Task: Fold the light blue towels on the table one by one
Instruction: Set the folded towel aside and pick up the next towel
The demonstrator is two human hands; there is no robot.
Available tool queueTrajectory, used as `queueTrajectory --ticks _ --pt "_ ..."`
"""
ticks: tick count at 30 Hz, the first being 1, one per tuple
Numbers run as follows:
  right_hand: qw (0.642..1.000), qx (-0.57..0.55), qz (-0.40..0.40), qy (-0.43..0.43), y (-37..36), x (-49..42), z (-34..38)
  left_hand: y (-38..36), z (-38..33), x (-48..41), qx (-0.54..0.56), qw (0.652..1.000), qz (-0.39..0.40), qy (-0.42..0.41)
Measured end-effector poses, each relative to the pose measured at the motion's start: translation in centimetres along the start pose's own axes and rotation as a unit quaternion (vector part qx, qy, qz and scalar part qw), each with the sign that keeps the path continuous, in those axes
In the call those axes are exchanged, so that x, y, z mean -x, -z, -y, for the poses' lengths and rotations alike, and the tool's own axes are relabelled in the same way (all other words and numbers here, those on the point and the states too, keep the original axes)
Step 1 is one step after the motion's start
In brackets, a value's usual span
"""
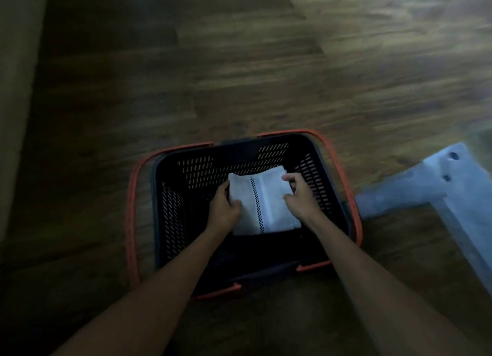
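Item: the towel [262, 203], pale with a dark checked stripe, is showing as a neatly folded rectangle.
Location: the towel is sitting inside the basket [173, 217], towards its far half. Whether it is resting on the bottom or hanging just above it cannot be told.
Left hand [223, 209]: is gripping the towel's left edge, with the thumb lying on top and the other fingers curling under, out of sight.
Right hand [300, 198]: is pinching the towel's far right corner, with the fingers [288, 178] bending round the edge.
Basket: black, with perforated walls and orange handles folded down along the rim, it is standing on the wooden floor [239, 62].
Surroundings: a pale blue metal frame [458, 185], blurred, is showing just right of the basket. No bench is appearing in view.
Step in hand: judging by the finished fold, this towel is being stowed in the basket rather than folded.
Next move: this is calling for both hands to loosen together so the fold stays flat. After that, they are going back up to the bench for the next towel.
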State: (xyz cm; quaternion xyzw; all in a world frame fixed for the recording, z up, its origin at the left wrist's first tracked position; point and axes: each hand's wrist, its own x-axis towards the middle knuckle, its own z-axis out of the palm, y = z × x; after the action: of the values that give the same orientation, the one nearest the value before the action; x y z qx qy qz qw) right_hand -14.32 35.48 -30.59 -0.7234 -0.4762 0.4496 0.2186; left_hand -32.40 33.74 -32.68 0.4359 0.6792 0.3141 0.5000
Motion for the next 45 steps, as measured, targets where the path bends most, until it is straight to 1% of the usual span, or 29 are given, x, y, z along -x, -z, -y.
queueTrajectory --ticks 3,7,9,10,11,12,13,14,15,16,17,18,19,20,22,24,27,30,32,36,41,43,45 --pt "0.999 0.02 -0.027 0.009 -1.1 -2.1 -1.1 -1.4 1.5 -2.0 0.008 1.0 -0.001 0.015" --pt "0.993 0.101 -0.054 0.018 -1.8 -3.5 -1.8 -2.8 3.1 -3.6 -0.022 0.999 0.028 0.02" --pt "0.983 0.177 -0.036 0.016 -2.3 -3.8 -2.0 -2.8 3.4 -3.6 -0.058 0.998 0.019 -0.012" --pt "0.971 0.236 -0.015 0.012 -2.6 -3.7 -2.0 -2.7 3.5 -3.3 -0.075 0.996 0.005 -0.045" --pt "0.952 0.306 0.001 0.011 -2.9 -3.5 -1.9 -2.6 3.5 -2.9 -0.099 0.992 -0.013 -0.083" --pt "0.925 0.379 0.003 0.021 -3.1 -3.2 -1.7 -2.5 3.6 -2.7 -0.143 0.981 -0.035 -0.127" --pt "0.895 0.444 -0.002 0.045 -3.2 -2.9 -1.6 -2.4 3.7 -2.5 -0.213 0.962 -0.046 -0.166" --pt "0.866 0.495 0.0 0.071 -3.4 -2.7 -1.6 -2.2 3.9 -2.4 -0.299 0.934 -0.029 -0.195" --pt "0.843 0.53 0.017 0.089 -3.4 -2.6 -1.7 -2.1 4.0 -2.3 -0.383 0.901 0.015 -0.203" --pt "0.825 0.555 0.05 0.091 -3.5 -2.6 -1.9 -2.0 4.2 -2.4 -0.452 0.869 0.069 -0.189" --pt "0.814 0.569 0.087 0.077 -3.5 -2.5 -2.1 -1.7 4.2 -2.5 -0.49 0.849 0.113 -0.162" --pt "0.811 0.57 0.12 0.059 -3.4 -2.4 -2.2 -1.5 4.1 -2.5 -0.5 0.844 0.137 -0.138" --pt "0.819 0.556 0.136 0.046 -3.4 -2.1 -2.1 -1.3 3.8 -2.4 -0.494 0.848 0.141 -0.13" --pt "0.834 0.535 0.134 0.039 -3.3 -1.5 -1.8 -1.1 3.2 -2.1 -0.481 0.857 0.128 -0.133" --pt "0.859 0.498 0.107 0.048 -2.7 0.6 -0.8 -1.0 1.3 -1.0 -0.447 0.879 0.08 -0.144" --pt "0.878 0.467 0.083 0.066 -1.6 3.4 0.2 -1.0 -1.2 0.4 -0.439 0.881 0.044 -0.169" --pt "0.904 0.418 0.035 0.087 1.3 7.8 2.2 0.0 -5.4 3.3 -0.448 0.866 0.053 -0.215" --pt "0.903 0.412 -0.026 0.115 5.2 12.5 4.6 1.5 -9.7 6.6 -0.463 0.847 0.061 -0.256" --pt "0.901 0.412 -0.065 0.117 8.0 15.8 6.4 2.2 -12.8 9.1 -0.469 0.833 0.059 -0.287" --pt "0.912 0.385 -0.115 0.083 13.8 22.9 9.0 2.3 -19.4 15.1 -0.455 0.809 0.073 -0.365" --pt "0.927 0.319 -0.194 0.042 20.4 33.2 9.9 0.8 -26.4 23.5 -0.449 0.77 0.098 -0.443" --pt "0.921 0.313 -0.229 0.028 22.9 37.4 9.5 -0.3 -28.5 27.0 -0.445 0.753 0.121 -0.47" --pt "0.914 0.312 -0.26 0.006 24.9 41.6 8.8 -1.8 -30.0 30.0 -0.442 0.727 0.145 -0.504"
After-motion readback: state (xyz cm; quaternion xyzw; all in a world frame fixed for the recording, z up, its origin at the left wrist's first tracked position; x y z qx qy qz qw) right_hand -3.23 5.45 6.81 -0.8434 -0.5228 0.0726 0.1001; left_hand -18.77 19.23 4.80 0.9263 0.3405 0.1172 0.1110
